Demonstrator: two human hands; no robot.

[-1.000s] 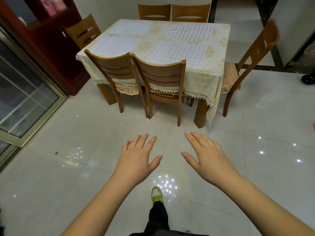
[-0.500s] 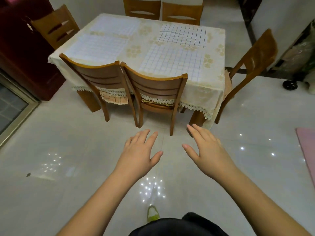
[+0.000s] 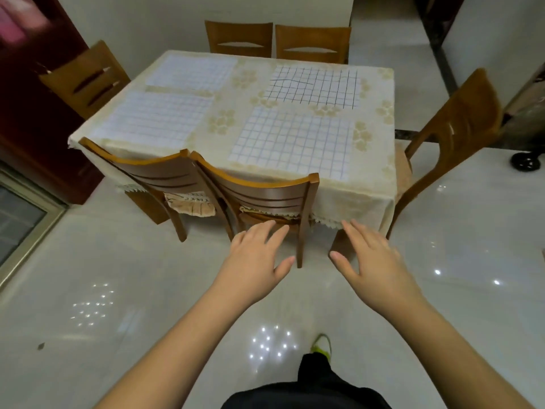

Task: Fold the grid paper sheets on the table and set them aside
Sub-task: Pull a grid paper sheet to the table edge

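Note:
Several grid paper sheets lie flat and unfolded on a table (image 3: 380,184) covered by a cream floral cloth. A blue-lined sheet (image 3: 292,141) is nearest, at the front right. Behind it lies a black-lined sheet (image 3: 314,87). Two fine-grid sheets are on the left, one in front (image 3: 156,118) and one at the back (image 3: 191,72). My left hand (image 3: 256,255) and my right hand (image 3: 371,255) are held out palm down over the floor, short of the table, fingers apart and holding nothing.
Two wooden chairs (image 3: 259,193) are pushed in along the table's near side, between me and the sheets. Another chair (image 3: 454,131) stands at the right end, one (image 3: 85,81) at the left, two (image 3: 277,39) at the far side. A dark red cabinet (image 3: 32,113) is on the left. Glossy tile floor surrounds the table.
The table and chairs have come nearer and larger in view as I walk toward them. Both hands stay outstretched and empty, now reaching level with the near chair's legs.

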